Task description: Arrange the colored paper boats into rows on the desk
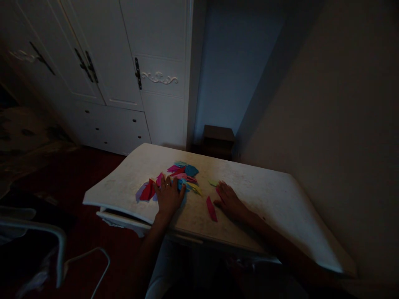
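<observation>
My left hand (169,197) lies palm down with fingers spread over a loose heap of coloured folded paper pieces on the white table. A ring shows on one finger. Around it I see a red folded paper piece (147,191), a teal one (191,170), a yellow one (195,189) and a purple one (141,193). Flat on the tabletop, my right hand (230,201) rests with its fingers over a pink paper piece, partly hidden beneath. A green paper piece (213,182) pokes out by its fingertips. Beside the thumb lies a separate pink paper piece (211,208).
The white table (264,187) has a drawer (124,220) slightly out at its front left. Behind stand a white wardrobe (162,108) and a small brown cabinet (218,133). A wall (327,104) rises at the right. A white metal frame (59,241) stands at lower left.
</observation>
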